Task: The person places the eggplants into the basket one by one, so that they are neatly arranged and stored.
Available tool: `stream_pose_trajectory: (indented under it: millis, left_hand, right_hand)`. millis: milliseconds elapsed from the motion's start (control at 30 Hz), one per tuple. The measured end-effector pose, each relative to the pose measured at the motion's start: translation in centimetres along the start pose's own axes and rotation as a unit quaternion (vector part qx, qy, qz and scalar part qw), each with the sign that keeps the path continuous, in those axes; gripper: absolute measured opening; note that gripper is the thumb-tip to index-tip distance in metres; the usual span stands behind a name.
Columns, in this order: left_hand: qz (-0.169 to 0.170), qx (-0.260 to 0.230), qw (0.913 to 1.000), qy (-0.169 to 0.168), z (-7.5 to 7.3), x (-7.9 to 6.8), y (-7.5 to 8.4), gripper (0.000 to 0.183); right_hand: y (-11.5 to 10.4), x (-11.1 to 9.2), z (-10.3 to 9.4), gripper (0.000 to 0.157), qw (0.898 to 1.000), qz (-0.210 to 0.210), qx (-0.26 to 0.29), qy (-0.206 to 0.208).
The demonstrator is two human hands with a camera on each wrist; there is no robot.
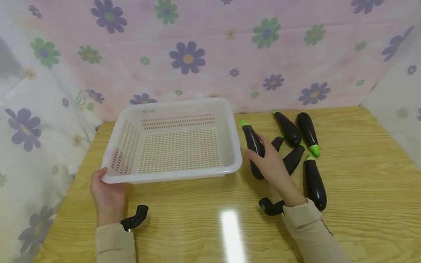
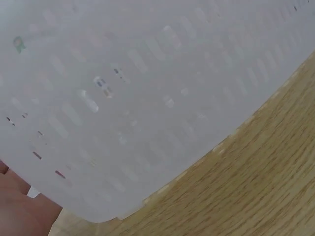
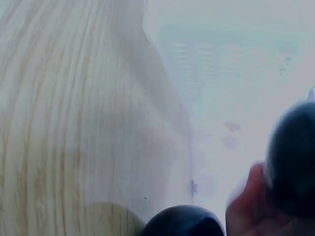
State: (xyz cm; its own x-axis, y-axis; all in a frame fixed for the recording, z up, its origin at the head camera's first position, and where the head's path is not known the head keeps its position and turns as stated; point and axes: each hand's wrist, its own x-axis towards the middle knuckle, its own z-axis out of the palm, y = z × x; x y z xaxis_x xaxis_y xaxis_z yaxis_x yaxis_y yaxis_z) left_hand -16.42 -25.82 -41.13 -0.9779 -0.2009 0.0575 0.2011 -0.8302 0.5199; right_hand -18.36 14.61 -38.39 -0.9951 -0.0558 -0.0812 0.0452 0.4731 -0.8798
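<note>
A white plastic basket (image 1: 173,175) with slotted walls stands on the left of the table. At its near left corner my left hand (image 1: 107,193) grips the rim, thumb on top; the left wrist view shows the basket's outer wall (image 2: 147,108) up close. Just right of the basket, my right hand (image 1: 272,163) holds a dark eggplant (image 1: 253,140) with a green stem end pointing away from me. In the right wrist view the held eggplant (image 3: 293,157) is only partly in frame. Several more eggplants (image 1: 312,183) lie behind and right of that hand, some partly hidden by it.
The wooden table (image 1: 188,232) runs up to a flowered cloth backdrop (image 1: 210,32), with cloth at both sides too. Black camera mounts (image 1: 135,218) sit at both wrists. A bright reflection lies on the tabletop between my forearms.
</note>
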Motion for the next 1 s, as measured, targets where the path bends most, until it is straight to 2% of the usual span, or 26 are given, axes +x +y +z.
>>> stream_pose_trajectory:
  millis: [200,267,333,400,533,667,767,1000]
  left_hand:
    - [-0.016,0.041,0.9976,-0.052,0.1,-0.2,0.6,0.053]
    - [-0.020,0.054,0.9961,-0.067,0.0,-0.3,0.8,0.054]
    - [-0.026,0.070,0.9942,-0.078,-0.2,-0.4,0.9,0.054]
    - [-0.031,0.097,0.9916,-0.080,-0.4,-0.4,0.9,0.053]
    - [-0.037,0.129,0.9870,-0.088,-0.4,-0.4,0.6,0.052]
    - [-0.034,0.122,0.9871,-0.097,-0.2,-0.5,0.4,0.051]
    - [-0.028,0.116,0.9874,-0.104,-0.1,-0.7,0.5,0.051]
    - [-0.024,0.128,0.9857,-0.108,0.0,-0.8,0.5,0.058]
  right_hand:
    - [-2.0,-0.6,-0.6,0.068,0.993,0.002,0.116,0.009]
    - [-2.6,-0.8,-0.9,0.062,0.991,-0.009,0.129,0.016]
    - [-2.6,-0.7,-1.1,0.054,0.991,-0.017,0.129,0.021]
    - [-2.2,-0.4,-1.3,0.049,0.994,-0.031,0.105,0.025]
    - [-1.9,0.5,-1.6,0.046,0.996,-0.043,0.069,0.031]
    - [-2.9,0.9,-1.8,0.048,0.993,-0.028,0.109,0.025]
    - [-3.4,1.0,-1.8,0.046,0.985,-0.030,0.167,0.021]
    - [-4.5,0.8,-1.7,0.046,0.962,-0.080,0.257,0.041]
